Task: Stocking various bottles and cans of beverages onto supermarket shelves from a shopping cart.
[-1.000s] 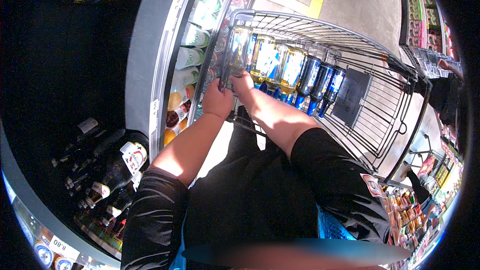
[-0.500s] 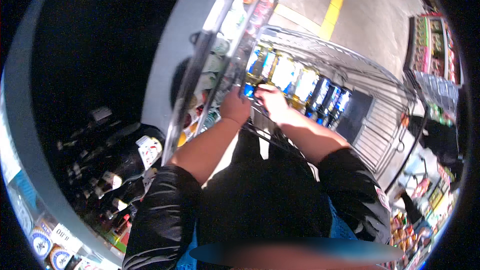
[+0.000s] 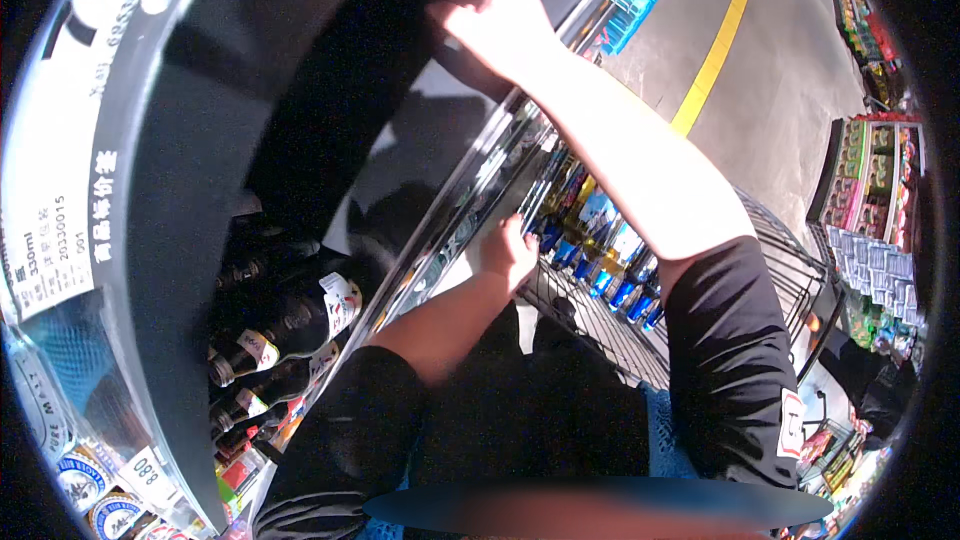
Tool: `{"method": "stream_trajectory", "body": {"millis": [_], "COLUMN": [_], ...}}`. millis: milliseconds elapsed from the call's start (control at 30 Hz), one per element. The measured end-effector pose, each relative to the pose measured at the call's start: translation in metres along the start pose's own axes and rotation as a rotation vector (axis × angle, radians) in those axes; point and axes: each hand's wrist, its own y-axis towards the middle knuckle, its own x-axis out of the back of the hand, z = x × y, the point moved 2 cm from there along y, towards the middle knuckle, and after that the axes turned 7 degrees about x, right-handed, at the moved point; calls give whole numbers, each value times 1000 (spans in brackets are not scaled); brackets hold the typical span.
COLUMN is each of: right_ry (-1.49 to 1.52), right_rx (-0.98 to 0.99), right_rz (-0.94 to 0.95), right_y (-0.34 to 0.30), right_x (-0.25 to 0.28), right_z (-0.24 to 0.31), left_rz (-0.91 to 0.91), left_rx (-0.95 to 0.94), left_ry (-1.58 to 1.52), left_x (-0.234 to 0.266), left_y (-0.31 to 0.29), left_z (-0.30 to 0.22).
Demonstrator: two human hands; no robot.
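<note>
Your two hands are both in view: your right hand (image 3: pixel 495 15) is raised high above the wire shopping cart (image 3: pixel 770 270), fingers curled shut against the dark edge of the black shelf unit (image 3: pixel 180 240), though what they grip there is lost in shadow; your left hand (image 3: pixel 508 252) sits low, right at the near rim of the cart, fingers bent down over the rim wire beside the bottles, and you cannot tell from here whether it closes on a bottle or only on the wire. Inside the cart, along that same near rim, stands one row of blue-labelled, gold-topped glass bottles (image 3: pixel 600 240), roughly eight or nine showing, tightly packed and touching, their long axes upright with necks toward the camera. To the left of the cart, on the lower level of the shelf unit, lie about six dark brown glass beer bottles (image 3: pixel 285 325) with white neck labels, on their sides, long axes running roughly level, caps pointing away from the cart. Below them, still left of the cart, a few round can tops (image 3: pixel 85 485) show. Beyond the cart lies a grey concrete floor (image 3: pixel 780 90) with one yellow painted line (image 3: pixel 715 50), and to the right of the cart stands a display rack of small coloured packets (image 3: pixel 870 230). The room is a shop aisle in hard sunlight.
</note>
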Motion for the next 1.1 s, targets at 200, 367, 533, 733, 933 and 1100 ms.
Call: {"method": "stream_trajectory", "body": {"millis": [200,367,533,733,933,1100], "right_ry": [-164,-243,-206,-42,466,1677], "right_rx": [-91,-102,-105,-94,-572,-931], "right_rz": [139,145,139,116,10,552], "right_y": [94,115,115,101,45,7], "right_x": [-84,-102,-102,-86,-30,38], "right_z": [-50,-65,-66,-56,-7,31], "left_rz": [66,-76,2,30,32,17], "left_rx": [-11,-109,-56,-40,27,3], "left_ry": [20,-69,-38,-4,18,1], "left_x": [-5,-8,-12,-4,-5,-13], "left_y": [2,4,4,2,3,6], "left_z": [5,13,11,1,-2,4]}}
